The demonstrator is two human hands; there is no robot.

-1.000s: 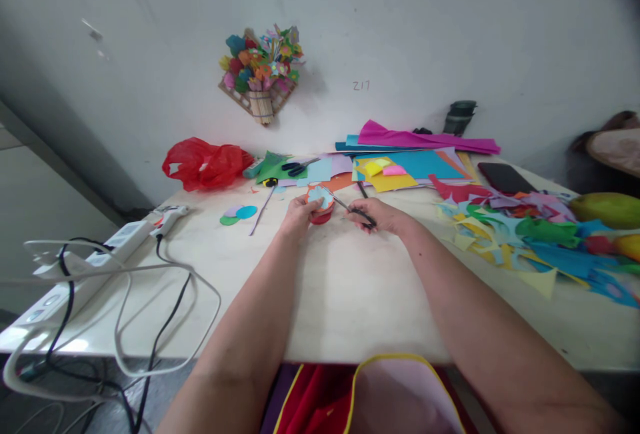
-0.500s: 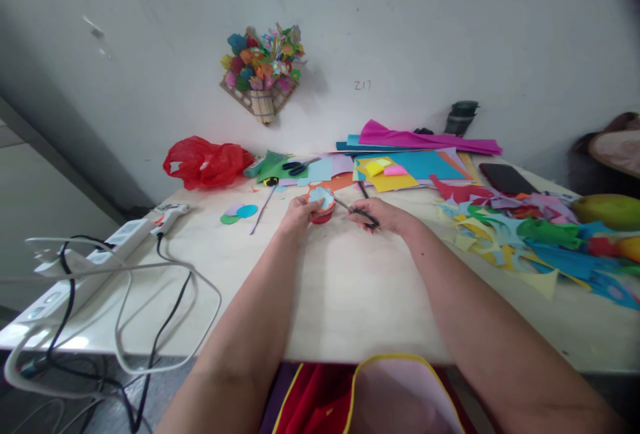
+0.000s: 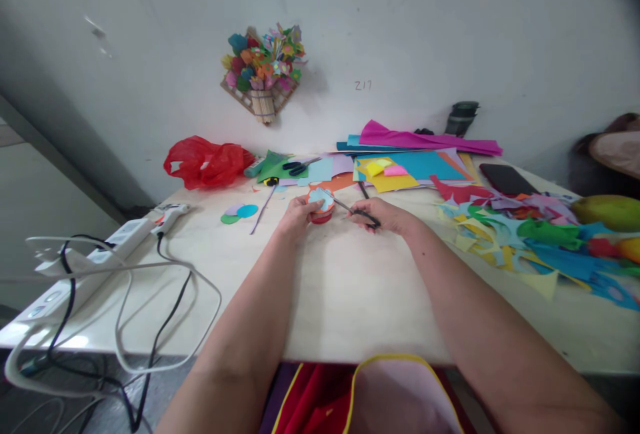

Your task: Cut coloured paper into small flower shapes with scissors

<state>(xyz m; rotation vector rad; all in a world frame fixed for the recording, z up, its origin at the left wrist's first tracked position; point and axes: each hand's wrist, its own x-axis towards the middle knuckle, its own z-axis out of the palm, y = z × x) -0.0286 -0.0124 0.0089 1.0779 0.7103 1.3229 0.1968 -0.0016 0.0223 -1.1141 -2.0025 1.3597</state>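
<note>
Between the thumb and fingers of my left hand (image 3: 299, 213) is a small light-blue paper flower shape (image 3: 323, 200) with a scalloped edge, an orange paper piece (image 3: 314, 190) showing around it. A round red piece (image 3: 321, 218) lies directly beneath; whether it is held too, I cannot tell. My right hand (image 3: 375, 213) grips a pair of dark-handled scissors (image 3: 367, 217), whose blades point left and reach the flower's right edge. How far the blades are apart is too small to tell.
Left of my hands lie paper circles (image 3: 247, 211), a glue gun (image 3: 171, 217) and a power strip (image 3: 85, 277) with loose cables. Paper scraps (image 3: 500, 234) spread at right by a phone (image 3: 507, 179). Behind are coloured sheets (image 3: 425, 164), spare scissors (image 3: 296, 168) and a red bag (image 3: 205, 162).
Almost nothing differs. Both hands, the paper flower and the scissors stay in nearly the same place, with only a very slight shift of the right hand.
</note>
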